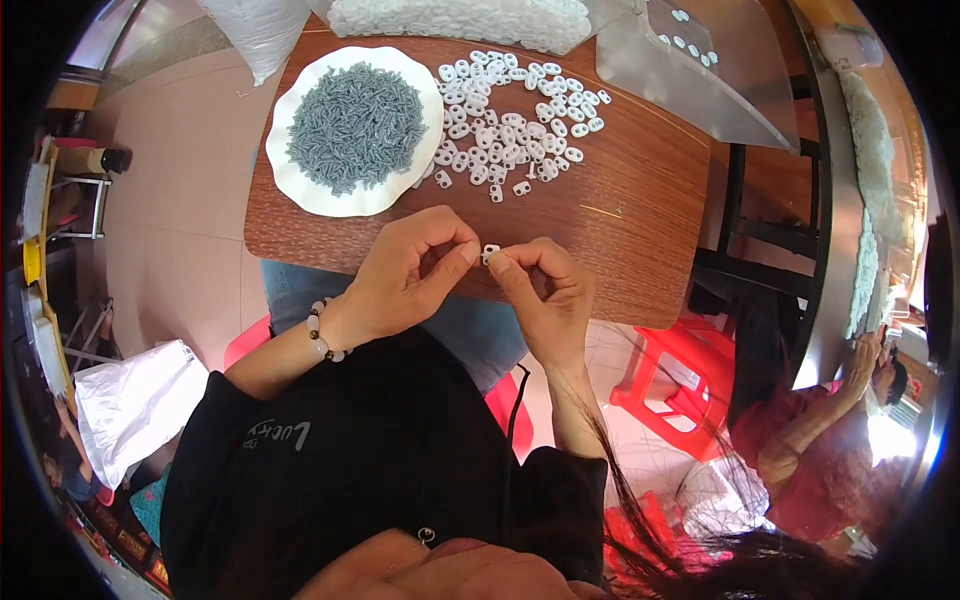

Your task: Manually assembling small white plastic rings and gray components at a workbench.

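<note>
Over the table's near edge, my right hand [552, 295] pinches a small white two-hole plastic piece [491, 251] between thumb and forefinger. My left hand [415, 268] is right beside it, thumb and forefinger closed together at the piece's left side; whatever lies in that pinch is too small to make out. Beyond my hands, a heap of similar white two-hole pieces [512, 140] is spread on the brown table [640, 215]. A white plate with a wavy rim [283, 150] stands at the left, piled with tiny grey-blue spring-like pieces [358, 128].
At the far edge is a clear bag of white pieces [460, 22]. A translucent plastic bin [690, 70] stands far right, a few pieces in it. Red stools [675, 385] are on the floor at right, where another person [820, 460] works at a separate table.
</note>
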`<move>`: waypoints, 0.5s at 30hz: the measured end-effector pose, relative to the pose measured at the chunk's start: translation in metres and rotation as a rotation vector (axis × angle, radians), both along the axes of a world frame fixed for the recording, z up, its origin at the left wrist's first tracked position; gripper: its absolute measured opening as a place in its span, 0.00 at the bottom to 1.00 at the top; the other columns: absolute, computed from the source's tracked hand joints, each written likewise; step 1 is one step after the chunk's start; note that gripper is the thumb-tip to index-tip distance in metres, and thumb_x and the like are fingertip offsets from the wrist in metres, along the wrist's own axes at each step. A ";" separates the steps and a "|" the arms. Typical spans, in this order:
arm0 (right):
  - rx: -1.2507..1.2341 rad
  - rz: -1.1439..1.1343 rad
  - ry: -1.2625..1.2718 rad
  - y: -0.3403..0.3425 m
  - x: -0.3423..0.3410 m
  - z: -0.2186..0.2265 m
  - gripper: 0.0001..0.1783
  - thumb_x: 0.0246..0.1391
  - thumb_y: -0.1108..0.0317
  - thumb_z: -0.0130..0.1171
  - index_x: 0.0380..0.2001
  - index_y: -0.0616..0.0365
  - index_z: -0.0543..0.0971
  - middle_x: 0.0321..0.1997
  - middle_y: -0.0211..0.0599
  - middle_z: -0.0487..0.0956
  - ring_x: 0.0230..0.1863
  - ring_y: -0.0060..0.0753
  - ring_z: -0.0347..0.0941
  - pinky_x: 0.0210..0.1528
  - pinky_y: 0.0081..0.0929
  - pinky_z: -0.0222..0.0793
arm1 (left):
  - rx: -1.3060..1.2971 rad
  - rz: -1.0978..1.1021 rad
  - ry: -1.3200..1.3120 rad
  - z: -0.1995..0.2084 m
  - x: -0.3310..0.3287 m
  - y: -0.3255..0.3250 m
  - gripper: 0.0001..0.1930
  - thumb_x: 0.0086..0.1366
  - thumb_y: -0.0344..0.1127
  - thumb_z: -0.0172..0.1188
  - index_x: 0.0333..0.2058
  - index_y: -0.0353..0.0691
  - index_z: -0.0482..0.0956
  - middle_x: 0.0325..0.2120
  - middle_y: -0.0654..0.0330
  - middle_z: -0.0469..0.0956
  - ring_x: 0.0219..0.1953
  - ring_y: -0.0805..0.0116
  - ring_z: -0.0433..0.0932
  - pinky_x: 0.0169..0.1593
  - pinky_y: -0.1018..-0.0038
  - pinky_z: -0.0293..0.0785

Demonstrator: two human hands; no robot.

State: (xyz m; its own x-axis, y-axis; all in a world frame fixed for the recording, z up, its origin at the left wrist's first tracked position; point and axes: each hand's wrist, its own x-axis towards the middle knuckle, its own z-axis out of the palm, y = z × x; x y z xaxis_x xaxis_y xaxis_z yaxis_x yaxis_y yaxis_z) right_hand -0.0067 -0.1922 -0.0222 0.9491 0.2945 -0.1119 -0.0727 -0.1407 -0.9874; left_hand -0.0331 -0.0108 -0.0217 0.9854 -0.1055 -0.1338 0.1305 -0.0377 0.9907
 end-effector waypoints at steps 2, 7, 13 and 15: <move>-0.037 0.018 -0.040 0.001 0.001 -0.001 0.01 0.53 0.77 0.62 0.29 0.64 0.80 0.27 0.27 0.76 0.29 0.13 0.69 0.30 0.12 0.62 | 0.001 0.004 -0.006 -0.002 0.000 0.000 0.05 0.66 0.29 0.55 0.32 0.33 0.75 0.25 0.66 0.69 0.24 0.83 0.64 0.26 0.83 0.59; -0.026 0.020 -0.056 0.002 0.000 -0.003 0.02 0.53 0.76 0.62 0.29 0.64 0.81 0.27 0.27 0.76 0.29 0.14 0.69 0.31 0.13 0.63 | -0.001 0.009 -0.005 0.000 -0.001 -0.002 0.05 0.66 0.29 0.55 0.32 0.33 0.75 0.25 0.65 0.69 0.23 0.82 0.66 0.25 0.83 0.62; 0.005 0.024 0.026 0.002 -0.001 -0.006 0.02 0.53 0.76 0.63 0.29 0.64 0.81 0.27 0.27 0.77 0.30 0.15 0.71 0.33 0.14 0.65 | -0.043 0.022 0.032 0.000 -0.003 -0.003 0.06 0.67 0.29 0.55 0.32 0.32 0.74 0.25 0.65 0.69 0.22 0.81 0.71 0.25 0.84 0.65; 0.005 0.026 0.042 0.001 0.000 -0.008 0.02 0.53 0.76 0.63 0.30 0.64 0.81 0.28 0.28 0.77 0.30 0.15 0.71 0.33 0.14 0.66 | -0.047 0.036 0.057 0.000 -0.003 -0.004 0.05 0.66 0.29 0.55 0.32 0.33 0.74 0.24 0.64 0.69 0.22 0.80 0.70 0.25 0.82 0.64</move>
